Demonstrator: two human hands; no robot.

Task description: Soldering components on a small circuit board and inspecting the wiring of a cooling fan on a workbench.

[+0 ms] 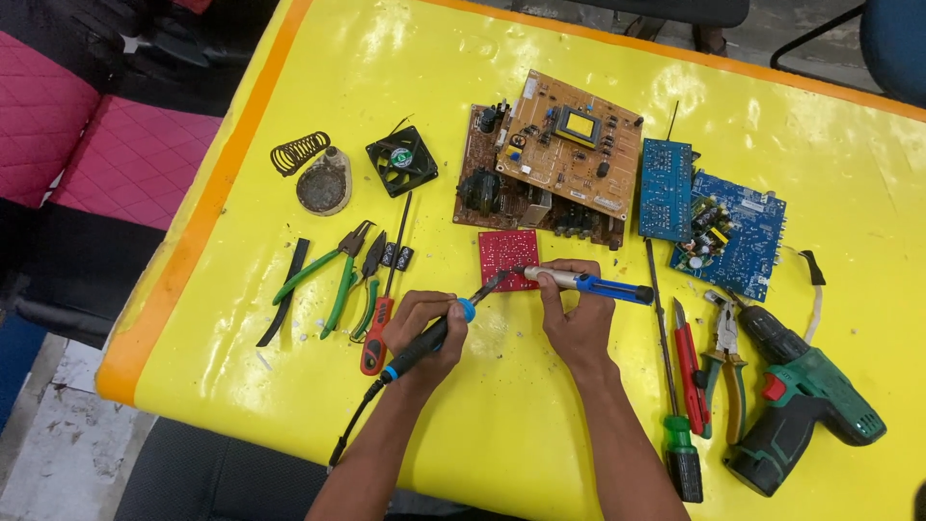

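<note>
Left hand [424, 328]: closed around a soldering iron [439, 335], tip laid on the red board [508, 259].
Right hand [576, 314]: closed around a blue desoldering pump [588, 284].
Red board: lying mid-surface [502, 415], below the brown boards [555, 159].

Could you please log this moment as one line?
left hand: soldering iron | right hand: desoldering pump | tips over red board
</note>
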